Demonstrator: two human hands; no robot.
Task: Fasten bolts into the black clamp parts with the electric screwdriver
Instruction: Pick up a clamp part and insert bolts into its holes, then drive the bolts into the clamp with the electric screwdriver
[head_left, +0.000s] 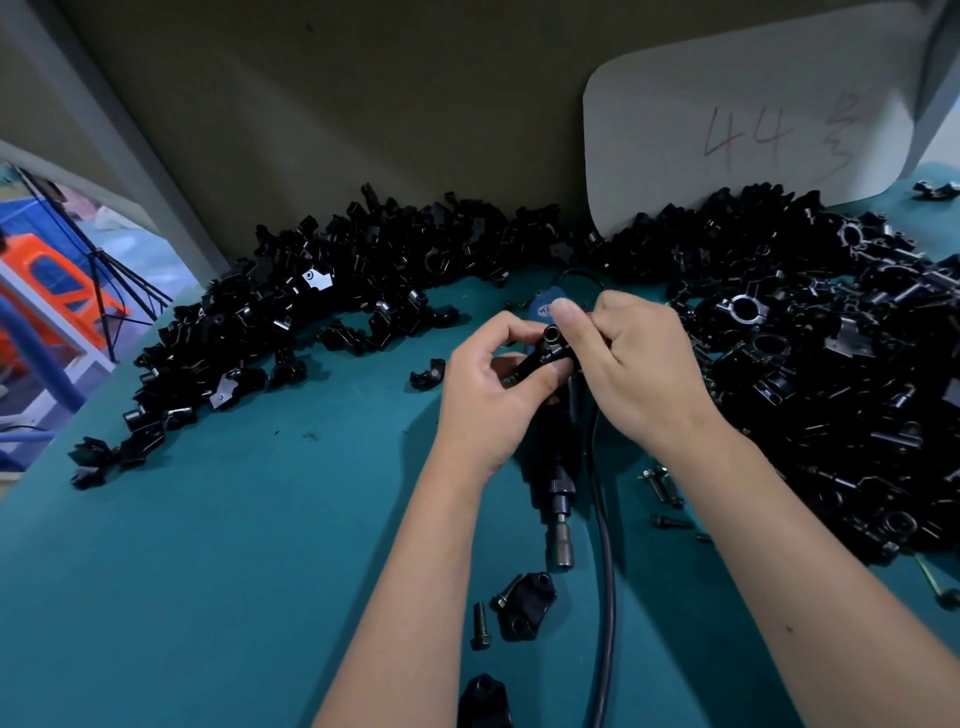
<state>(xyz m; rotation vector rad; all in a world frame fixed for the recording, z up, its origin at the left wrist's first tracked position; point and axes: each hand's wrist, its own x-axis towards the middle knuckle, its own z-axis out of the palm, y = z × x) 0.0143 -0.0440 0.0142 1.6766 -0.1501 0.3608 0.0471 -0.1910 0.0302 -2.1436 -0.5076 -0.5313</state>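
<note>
Together, both hands around clamp part

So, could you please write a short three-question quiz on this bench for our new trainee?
1. True or false: the electric screwdriver lies on the green table, in neither hand.
2. What do the left hand and right hand hold between them?
A. a loose bolt only
B. a black clamp part
C. the cable
3. Fill in: the white card behind the pile of clamp parts reads ___.

Key: 1 true; 2 B; 3 44, followed by a character I cannot read.
</note>
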